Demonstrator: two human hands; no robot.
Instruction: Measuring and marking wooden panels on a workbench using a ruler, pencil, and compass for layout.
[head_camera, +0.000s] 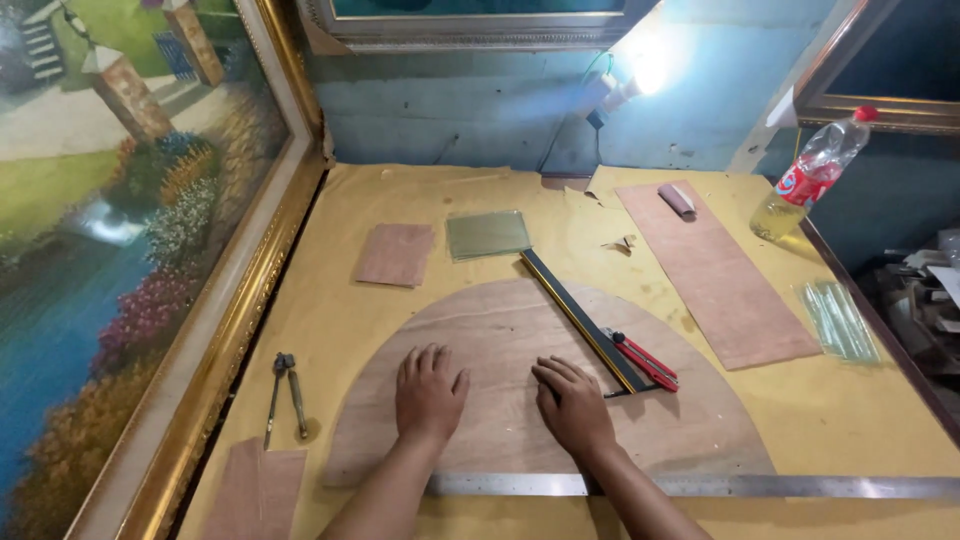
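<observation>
The left hand (428, 392) and right hand (572, 402) lie flat, fingers spread, gripping nothing, on the half-round thin plywood sheet (500, 330) centred on the yellow table (850, 410). The black-and-yellow straightedge (580, 320) and red utility knife (646, 362), probably loose, could slide if the sheet shifts.

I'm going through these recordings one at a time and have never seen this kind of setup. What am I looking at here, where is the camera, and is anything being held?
There is no machine: this is one picture from a camera worn on a person's head, looking down at their own two bare hands. The left hand and right hand lie flat, palms down, on a half-round plywood board on a yellow-covered worktable. Neither holds anything. On the board lie a black straightedge and a red utility knife, near the right hand. A long steel ruler runs along the near edge. Around it: a glass pane, smaller wood pieces, pliers, a plastic bottle and a large framed painting on the left.
</observation>
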